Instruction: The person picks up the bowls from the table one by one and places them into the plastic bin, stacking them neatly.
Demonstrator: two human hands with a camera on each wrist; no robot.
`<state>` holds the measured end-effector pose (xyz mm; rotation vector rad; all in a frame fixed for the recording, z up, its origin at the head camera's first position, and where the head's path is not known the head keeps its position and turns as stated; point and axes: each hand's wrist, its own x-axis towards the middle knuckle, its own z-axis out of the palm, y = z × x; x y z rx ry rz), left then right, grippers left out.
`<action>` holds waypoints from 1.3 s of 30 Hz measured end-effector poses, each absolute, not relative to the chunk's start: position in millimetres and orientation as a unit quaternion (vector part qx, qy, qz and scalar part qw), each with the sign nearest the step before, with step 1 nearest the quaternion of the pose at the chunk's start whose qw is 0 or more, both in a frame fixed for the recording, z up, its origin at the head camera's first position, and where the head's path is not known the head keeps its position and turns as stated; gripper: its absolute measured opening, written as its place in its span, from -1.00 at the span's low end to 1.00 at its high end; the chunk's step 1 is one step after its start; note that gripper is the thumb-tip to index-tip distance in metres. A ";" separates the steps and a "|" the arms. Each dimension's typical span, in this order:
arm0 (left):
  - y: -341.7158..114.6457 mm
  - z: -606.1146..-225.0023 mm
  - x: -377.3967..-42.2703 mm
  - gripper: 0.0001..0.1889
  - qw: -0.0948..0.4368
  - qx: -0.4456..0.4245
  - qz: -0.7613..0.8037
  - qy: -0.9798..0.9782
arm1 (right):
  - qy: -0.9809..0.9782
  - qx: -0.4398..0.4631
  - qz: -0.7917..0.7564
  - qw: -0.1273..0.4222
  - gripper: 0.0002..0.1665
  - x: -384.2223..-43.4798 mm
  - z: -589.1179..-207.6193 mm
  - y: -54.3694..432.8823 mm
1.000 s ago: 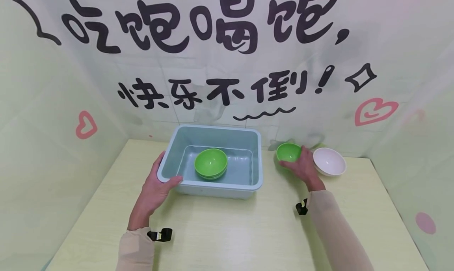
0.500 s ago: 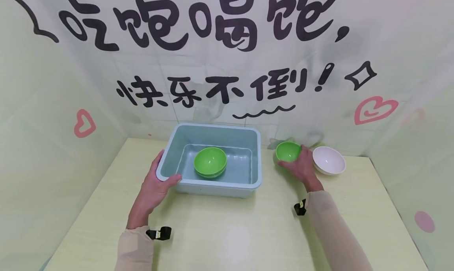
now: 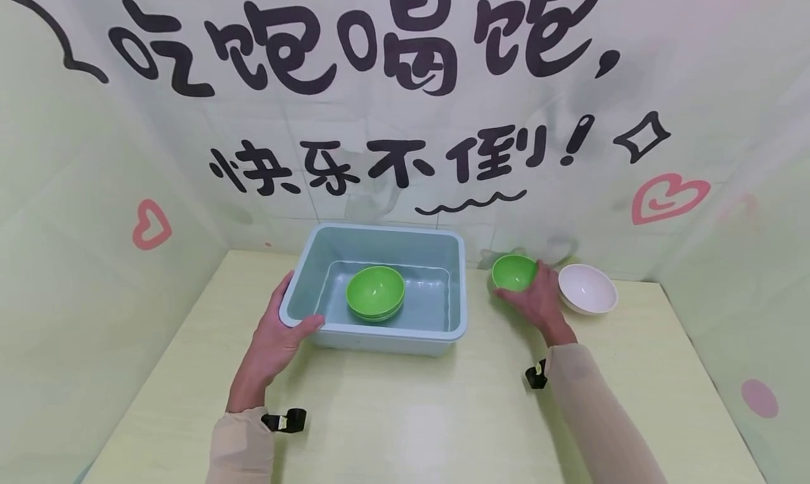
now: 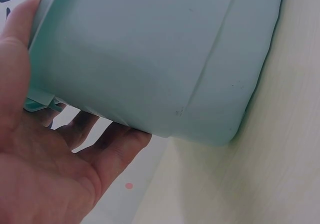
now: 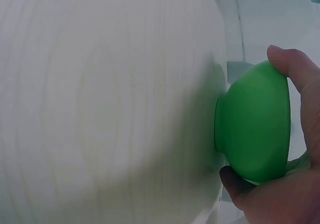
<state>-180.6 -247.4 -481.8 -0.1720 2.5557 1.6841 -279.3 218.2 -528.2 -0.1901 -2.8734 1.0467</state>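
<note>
A light blue plastic basin (image 3: 386, 340) stands on the table near the back wall. My left hand (image 3: 275, 343) grips its front left corner, with the thumb over the rim and the fingers along the side wall, as the left wrist view (image 4: 45, 169) also shows. Inside the basin sits a green bowl (image 3: 375, 290), and a second green edge shows just below it. To the right of the basin, my right hand (image 3: 539, 297) holds another green bowl (image 3: 514, 273) by its sides. In the right wrist view that bowl (image 5: 257, 126) is upright, its foot at the tabletop.
A white bowl (image 3: 587, 288) stands just right of my right hand. The pale wooden table (image 3: 405, 414) runs back to a printed wall (image 3: 380, 209) behind the basin, with side walls to the left and right.
</note>
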 end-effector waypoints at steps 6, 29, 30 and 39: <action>-246.9 -481.3 -180.9 0.09 0.036 -0.054 0.552 0.831 | -0.938 -0.055 0.338 0.043 0.37 -279.9 -526.8 218.9; -248.0 -483.2 -180.7 0.10 0.033 -0.060 0.550 0.832 | -0.922 -0.022 0.382 0.059 0.36 -275.0 -486.4 214.0; -247.9 -483.4 -180.5 0.11 0.032 -0.060 0.551 0.832 | -0.922 -0.020 0.382 0.061 0.36 -274.7 -483.2 214.0; -245.3 -481.6 -181.4 0.10 0.038 -0.056 0.554 0.830 | -0.915 -0.004 0.395 0.085 0.33 -273.1 -458.7 214.9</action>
